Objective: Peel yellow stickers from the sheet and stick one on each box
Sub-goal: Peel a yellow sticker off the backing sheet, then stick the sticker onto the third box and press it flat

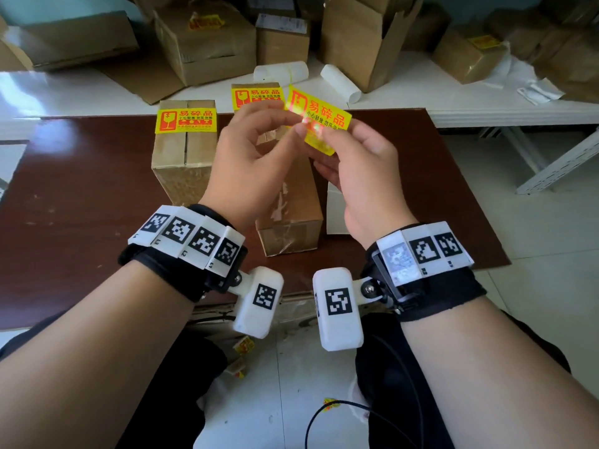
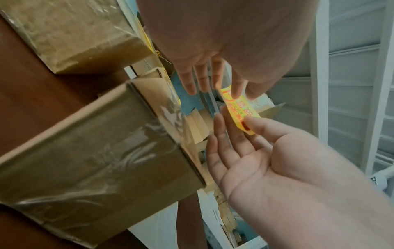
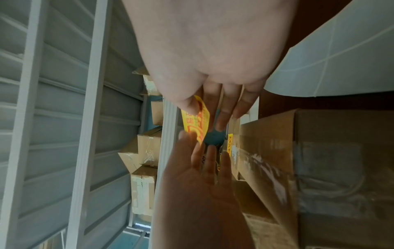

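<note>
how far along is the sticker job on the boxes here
Done: both brown cardboard boxes on the dark table, left box and middle box, already carry yellow stickers. In hand: the left hand and right hand pinch another yellow sticker. Left: sticking it; its target box isn't evident.

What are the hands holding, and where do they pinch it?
A yellow sticker, held up above the boxes. The left hand pinches its left edge, and the right hand pinches its lower end between thumb and fingers.
</note>
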